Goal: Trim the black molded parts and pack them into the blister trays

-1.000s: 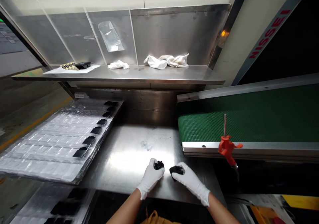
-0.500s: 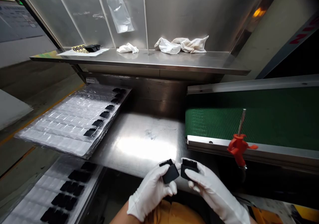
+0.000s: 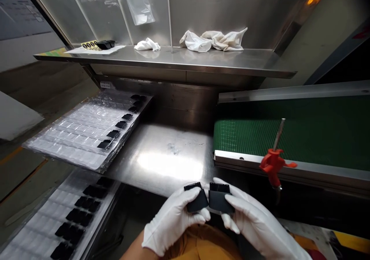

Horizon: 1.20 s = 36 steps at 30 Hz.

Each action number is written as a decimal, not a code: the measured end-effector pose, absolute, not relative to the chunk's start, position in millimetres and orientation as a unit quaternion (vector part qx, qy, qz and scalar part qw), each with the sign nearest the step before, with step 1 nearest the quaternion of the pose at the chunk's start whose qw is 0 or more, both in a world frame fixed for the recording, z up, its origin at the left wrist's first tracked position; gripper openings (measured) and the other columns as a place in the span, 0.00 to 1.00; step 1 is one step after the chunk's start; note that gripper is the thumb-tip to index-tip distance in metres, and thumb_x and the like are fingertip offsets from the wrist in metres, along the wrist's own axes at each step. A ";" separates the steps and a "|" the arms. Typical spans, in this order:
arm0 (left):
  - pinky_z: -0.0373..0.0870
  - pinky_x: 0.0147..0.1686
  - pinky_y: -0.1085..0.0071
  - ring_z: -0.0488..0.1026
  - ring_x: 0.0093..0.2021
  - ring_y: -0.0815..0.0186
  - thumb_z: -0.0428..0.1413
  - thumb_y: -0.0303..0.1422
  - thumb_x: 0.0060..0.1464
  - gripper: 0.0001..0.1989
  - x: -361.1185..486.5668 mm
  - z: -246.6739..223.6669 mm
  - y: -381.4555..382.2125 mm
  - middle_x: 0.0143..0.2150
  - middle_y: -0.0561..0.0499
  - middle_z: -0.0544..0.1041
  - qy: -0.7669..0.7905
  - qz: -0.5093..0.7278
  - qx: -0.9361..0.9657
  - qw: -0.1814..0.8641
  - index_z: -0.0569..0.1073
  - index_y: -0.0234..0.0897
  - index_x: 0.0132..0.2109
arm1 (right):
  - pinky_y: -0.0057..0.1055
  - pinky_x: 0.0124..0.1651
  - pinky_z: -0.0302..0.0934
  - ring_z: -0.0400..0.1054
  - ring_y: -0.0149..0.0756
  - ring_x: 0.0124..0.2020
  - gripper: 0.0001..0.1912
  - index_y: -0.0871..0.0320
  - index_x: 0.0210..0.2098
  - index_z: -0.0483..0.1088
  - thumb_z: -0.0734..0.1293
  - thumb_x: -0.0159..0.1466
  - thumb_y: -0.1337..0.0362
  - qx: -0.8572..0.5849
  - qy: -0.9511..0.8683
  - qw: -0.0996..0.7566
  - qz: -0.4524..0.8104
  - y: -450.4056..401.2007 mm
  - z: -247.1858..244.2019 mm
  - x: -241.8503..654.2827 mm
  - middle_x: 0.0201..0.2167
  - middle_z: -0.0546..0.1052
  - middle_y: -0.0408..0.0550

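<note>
Parts [image 3: 197,203], black, two, sit at lower centre of frame, one each in left hand [image 3: 175,218] and right hand [image 3: 248,218], both gloved, closed round them, seemingly for side-by-side viewing, the next move likely calling for steady grips.

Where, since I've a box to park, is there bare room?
Bare steel tabletop lies between the upper tray and green conveyor; the shelf is bare right of the white cloths. Crowded: the near side, where left hand and right hand hold black parts.

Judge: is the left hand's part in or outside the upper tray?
Outside: the left hand holds the black part away from the upper tray.
</note>
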<state>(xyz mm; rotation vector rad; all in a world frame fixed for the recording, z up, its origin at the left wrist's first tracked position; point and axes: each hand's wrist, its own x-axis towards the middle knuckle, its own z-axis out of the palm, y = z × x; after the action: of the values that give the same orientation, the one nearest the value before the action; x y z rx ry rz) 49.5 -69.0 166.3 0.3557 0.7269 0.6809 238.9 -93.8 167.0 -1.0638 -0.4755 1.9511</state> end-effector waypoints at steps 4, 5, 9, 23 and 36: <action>0.71 0.30 0.77 0.73 0.29 0.69 0.53 0.37 0.60 0.13 54.0 163.9 -70.1 0.34 0.46 0.72 0.354 0.320 0.156 0.865 0.72 0.32 0.46 | 0.25 0.22 0.56 0.64 0.28 0.23 0.29 0.56 0.56 0.67 0.69 0.58 0.52 -0.431 -0.156 0.435 0.775 -94.3 161.2 239.7 0.37 0.76 0.52; 0.72 0.30 0.76 0.73 0.29 0.69 0.53 0.38 0.60 0.14 54.7 163.3 -70.2 0.35 0.46 0.72 0.351 0.315 0.148 0.869 0.72 0.32 0.46 | 0.25 0.22 0.57 0.65 0.29 0.23 0.29 0.55 0.56 0.67 0.69 0.58 0.52 -0.431 -0.151 0.437 0.775 -95.1 160.8 240.2 0.38 0.75 0.53; 0.73 0.34 0.76 0.74 0.31 0.69 0.54 0.37 0.59 0.15 56.8 160.5 -70.0 0.40 0.45 0.73 0.329 0.297 0.122 0.888 0.72 0.32 0.49 | 0.26 0.24 0.59 0.65 0.28 0.25 0.36 0.54 0.58 0.65 0.74 0.52 0.55 -0.458 -0.179 0.430 0.757 -98.9 161.6 241.0 0.41 0.75 0.52; 0.72 0.43 0.71 0.67 0.52 0.61 0.57 0.33 0.57 0.10 66.4 152.5 -69.4 0.52 0.44 0.70 0.377 0.371 0.162 0.833 0.74 0.36 0.46 | 0.42 0.57 0.63 0.68 0.47 0.53 0.28 0.54 0.56 0.68 0.66 0.56 0.56 -0.695 -0.484 0.352 0.399 -93.5 136.8 221.6 0.51 0.75 0.53; 0.71 0.31 0.71 0.73 0.35 0.64 0.54 0.42 0.58 0.15 66.9 151.8 -69.9 0.39 0.43 0.75 0.405 0.366 0.160 0.822 0.73 0.33 0.42 | 0.44 0.59 0.61 0.66 0.45 0.54 0.26 0.52 0.54 0.70 0.65 0.60 0.47 -0.552 -0.405 0.372 0.626 -96.3 148.1 240.4 0.50 0.74 0.52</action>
<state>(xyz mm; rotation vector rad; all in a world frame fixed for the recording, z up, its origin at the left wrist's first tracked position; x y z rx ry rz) 66.9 -69.9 151.8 0.3414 0.8608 0.7789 240.4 -96.3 148.1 -1.4149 -1.0389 1.6050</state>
